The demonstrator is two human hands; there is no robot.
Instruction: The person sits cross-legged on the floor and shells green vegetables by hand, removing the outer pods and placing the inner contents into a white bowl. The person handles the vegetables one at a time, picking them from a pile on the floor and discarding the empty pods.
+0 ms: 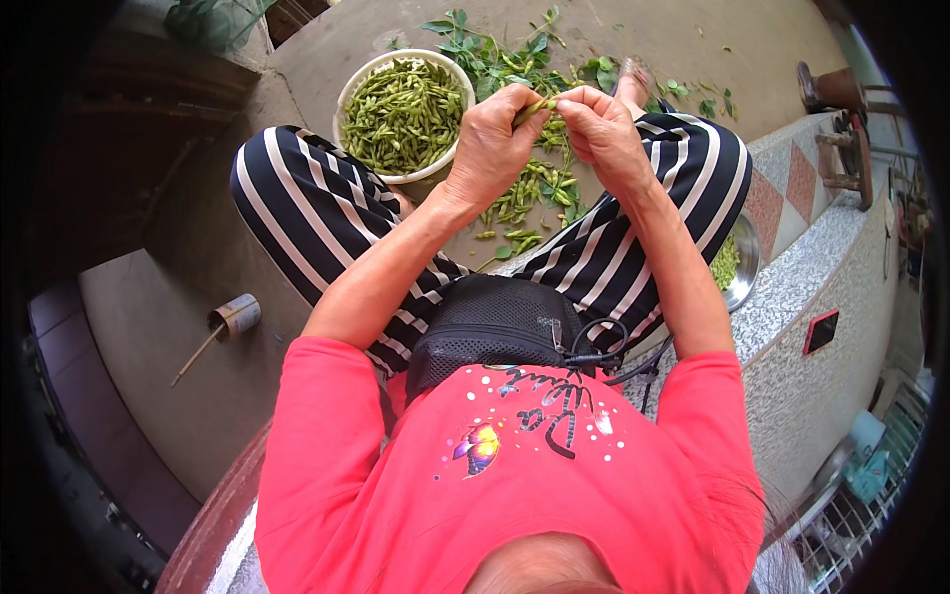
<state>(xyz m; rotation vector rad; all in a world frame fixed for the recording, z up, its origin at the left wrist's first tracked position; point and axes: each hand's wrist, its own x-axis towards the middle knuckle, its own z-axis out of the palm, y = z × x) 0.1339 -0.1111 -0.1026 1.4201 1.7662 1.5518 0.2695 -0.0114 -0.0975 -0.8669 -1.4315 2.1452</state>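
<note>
My left hand (499, 141) is closed around green bean pods (531, 111), and my right hand (605, 130) pinches the far end of a pod between thumb and fingertips. The two hands nearly touch, held above the floor between my knees. Left of them, a round white basket (340, 141) is full of green pods (404, 115). Leafy bean plants (512, 59) and loose pods (523, 193) lie on the floor beyond and beneath my hands. To the right, partly hidden by my right knee, a metal bowl (751, 260) holds shelled green beans (726, 263).
A small wooden stool (861, 160) stands at the right. A phone (821, 331) lies on the speckled stone ledge (787, 364). A can with a stick (239, 315) lies on the floor at left. A black mesh bag (490, 319) with cables rests on my lap.
</note>
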